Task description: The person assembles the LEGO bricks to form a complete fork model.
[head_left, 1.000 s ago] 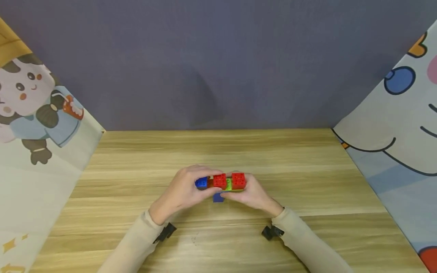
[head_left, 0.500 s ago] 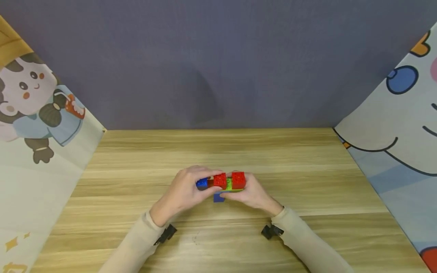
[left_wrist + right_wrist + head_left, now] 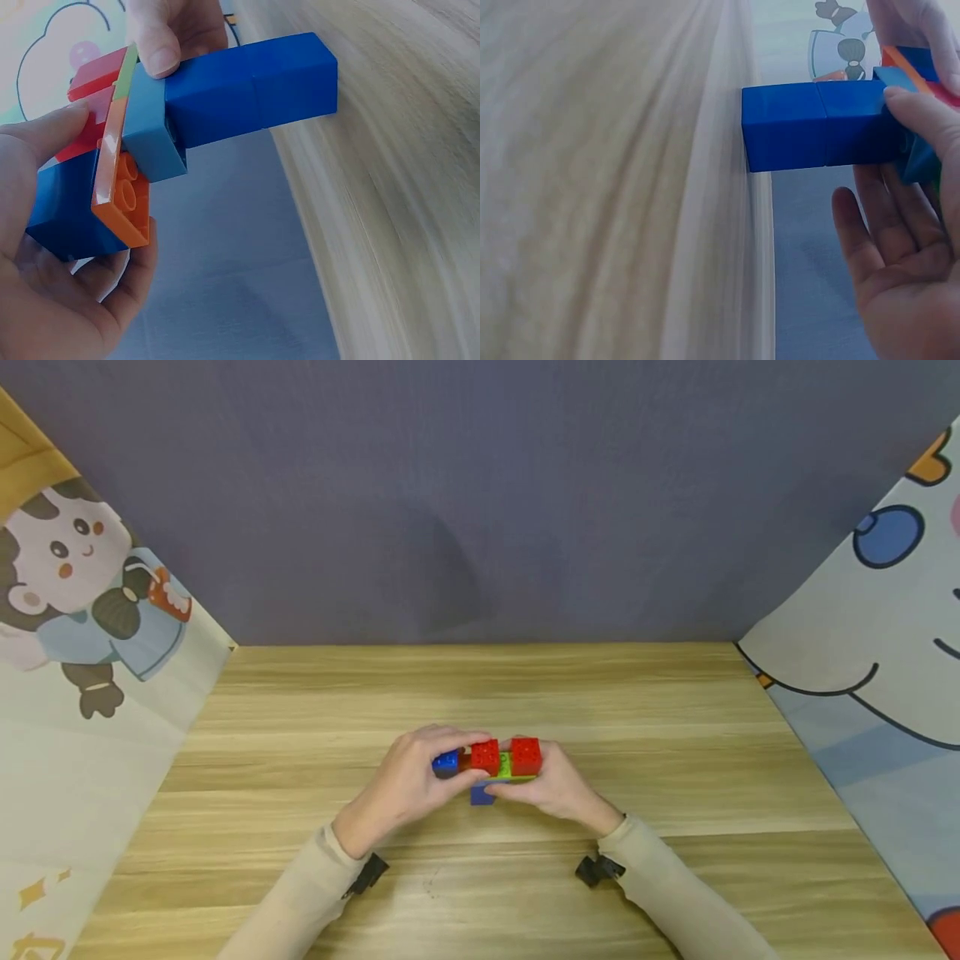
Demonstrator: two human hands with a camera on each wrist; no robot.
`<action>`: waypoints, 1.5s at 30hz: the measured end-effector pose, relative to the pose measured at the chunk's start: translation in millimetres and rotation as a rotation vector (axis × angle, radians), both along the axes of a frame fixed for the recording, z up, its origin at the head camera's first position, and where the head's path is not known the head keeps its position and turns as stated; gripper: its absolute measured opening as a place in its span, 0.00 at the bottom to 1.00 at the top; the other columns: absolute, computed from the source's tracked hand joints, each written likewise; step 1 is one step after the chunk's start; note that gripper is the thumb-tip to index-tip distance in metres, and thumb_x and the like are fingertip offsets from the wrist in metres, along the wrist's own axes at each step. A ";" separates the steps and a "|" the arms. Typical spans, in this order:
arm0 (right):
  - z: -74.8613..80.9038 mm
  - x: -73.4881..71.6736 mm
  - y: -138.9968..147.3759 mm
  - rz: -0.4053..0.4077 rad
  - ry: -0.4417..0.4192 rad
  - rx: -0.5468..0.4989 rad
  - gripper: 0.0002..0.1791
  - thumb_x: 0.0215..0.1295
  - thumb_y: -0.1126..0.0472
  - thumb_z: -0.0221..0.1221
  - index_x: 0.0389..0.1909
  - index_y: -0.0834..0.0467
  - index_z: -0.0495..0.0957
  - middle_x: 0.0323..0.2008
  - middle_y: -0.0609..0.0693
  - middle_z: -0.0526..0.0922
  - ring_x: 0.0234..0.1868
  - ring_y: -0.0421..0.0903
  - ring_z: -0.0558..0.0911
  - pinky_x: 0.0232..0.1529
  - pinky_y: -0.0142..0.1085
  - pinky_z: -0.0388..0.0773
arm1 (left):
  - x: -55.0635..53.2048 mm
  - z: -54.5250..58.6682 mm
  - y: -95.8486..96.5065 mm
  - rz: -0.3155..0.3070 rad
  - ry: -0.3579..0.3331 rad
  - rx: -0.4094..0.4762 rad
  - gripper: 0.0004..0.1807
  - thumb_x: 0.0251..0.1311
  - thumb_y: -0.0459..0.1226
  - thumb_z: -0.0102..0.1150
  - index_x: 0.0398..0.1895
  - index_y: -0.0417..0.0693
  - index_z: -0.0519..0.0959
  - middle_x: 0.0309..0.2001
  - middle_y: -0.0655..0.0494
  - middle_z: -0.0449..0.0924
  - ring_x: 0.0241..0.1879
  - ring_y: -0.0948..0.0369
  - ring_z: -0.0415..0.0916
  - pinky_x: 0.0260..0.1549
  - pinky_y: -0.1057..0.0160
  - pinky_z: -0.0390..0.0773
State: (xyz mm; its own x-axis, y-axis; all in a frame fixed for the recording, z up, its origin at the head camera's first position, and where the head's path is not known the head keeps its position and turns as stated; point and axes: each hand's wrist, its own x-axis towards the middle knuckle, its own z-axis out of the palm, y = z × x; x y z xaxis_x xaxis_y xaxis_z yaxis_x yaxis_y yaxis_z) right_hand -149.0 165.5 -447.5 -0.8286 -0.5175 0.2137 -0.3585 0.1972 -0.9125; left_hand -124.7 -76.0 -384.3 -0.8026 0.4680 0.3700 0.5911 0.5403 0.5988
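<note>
A joined model of toy building bricks is held between both hands over the table. Its upper side carries a blue brick (image 3: pixel 446 766) and two red bricks, the left red brick (image 3: pixel 485 758) and the right red brick (image 3: pixel 527 757). These sit on an orange plate (image 3: pixel 112 180) and a green plate (image 3: pixel 506 766). Below is a light blue brick (image 3: pixel 150 135) with two dark blue bricks (image 3: pixel 821 124) forming a leg. My left hand (image 3: pixel 408 777) grips the left red brick with thumb and fingers. My right hand (image 3: pixel 555 785) grips the model's right end, its thumb on the light blue brick.
The wood-grain table (image 3: pixel 480 693) lies beneath the hands. A dark grey panel (image 3: pixel 480 502) stands at its back, and cartoon-printed panels flank it left (image 3: pixel 150 610) and right (image 3: pixel 825 643). Small black devices are strapped at the left wrist (image 3: pixel 366 874) and right wrist (image 3: pixel 600 870).
The head view has shifted slightly, so the scene sits a little further right. Both hands keep the same hold, and the brick model shows almost no movement.
</note>
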 end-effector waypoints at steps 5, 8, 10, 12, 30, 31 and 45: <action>-0.9 1.3 -1.3 0.000 0.001 0.011 0.23 0.60 0.63 0.78 0.55 0.62 0.85 0.46 0.52 0.92 0.44 0.38 0.89 0.48 0.34 0.89 | 1.3 -0.9 -1.3 0.000 0.015 -0.010 0.23 0.61 0.44 0.79 0.60 0.53 0.88 0.55 0.57 0.91 0.54 0.56 0.89 0.55 0.52 0.88; 0.3 1.2 -1.4 0.002 0.003 0.017 0.23 0.60 0.63 0.78 0.55 0.61 0.85 0.46 0.52 0.92 0.43 0.39 0.89 0.48 0.34 0.89 | 1.0 0.1 -1.4 -0.003 0.024 -0.014 0.24 0.61 0.45 0.79 0.60 0.54 0.88 0.54 0.57 0.91 0.53 0.57 0.89 0.54 0.54 0.88; 1.6 0.9 -0.8 0.000 0.001 0.019 0.23 0.60 0.62 0.78 0.55 0.60 0.85 0.46 0.52 0.92 0.43 0.39 0.89 0.48 0.34 0.89 | 0.5 0.7 -1.3 -0.006 0.029 -0.017 0.24 0.61 0.46 0.79 0.60 0.55 0.88 0.53 0.58 0.91 0.52 0.57 0.89 0.54 0.54 0.88; 3.1 0.4 0.7 -0.002 0.002 0.011 0.23 0.60 0.62 0.78 0.55 0.59 0.84 0.47 0.52 0.91 0.44 0.40 0.89 0.48 0.35 0.89 | 0.2 0.9 -1.3 -0.008 0.035 -0.016 0.24 0.61 0.47 0.79 0.60 0.55 0.88 0.53 0.58 0.91 0.52 0.57 0.89 0.53 0.55 0.88; 34.8 0.2 25.3 -0.045 0.170 -0.054 0.23 0.60 0.72 0.75 0.56 0.61 0.84 0.51 0.61 0.90 0.47 0.39 0.87 0.53 0.37 0.87 | 3.3 -4.6 -10.1 0.035 0.082 -0.044 0.31 0.64 0.51 0.75 0.68 0.52 0.80 0.63 0.56 0.85 0.61 0.57 0.83 0.60 0.52 0.86; 35.1 0.8 25.8 -0.048 0.163 -0.052 0.23 0.60 0.71 0.75 0.56 0.61 0.84 0.51 0.61 0.90 0.47 0.39 0.87 0.53 0.37 0.87 | 4.0 -4.9 -12.5 0.039 0.078 -0.037 0.31 0.64 0.50 0.75 0.68 0.52 0.80 0.63 0.56 0.85 0.61 0.57 0.83 0.60 0.51 0.86; 28.9 0.1 36.8 -0.057 0.202 -0.072 0.23 0.58 0.75 0.74 0.55 0.62 0.84 0.47 0.59 0.91 0.46 0.40 0.88 0.52 0.35 0.87 | 10.7 -17.0 -39.8 0.058 0.049 0.074 0.26 0.61 0.38 0.77 0.63 0.48 0.84 0.52 0.57 0.90 0.45 0.59 0.85 0.41 0.55 0.89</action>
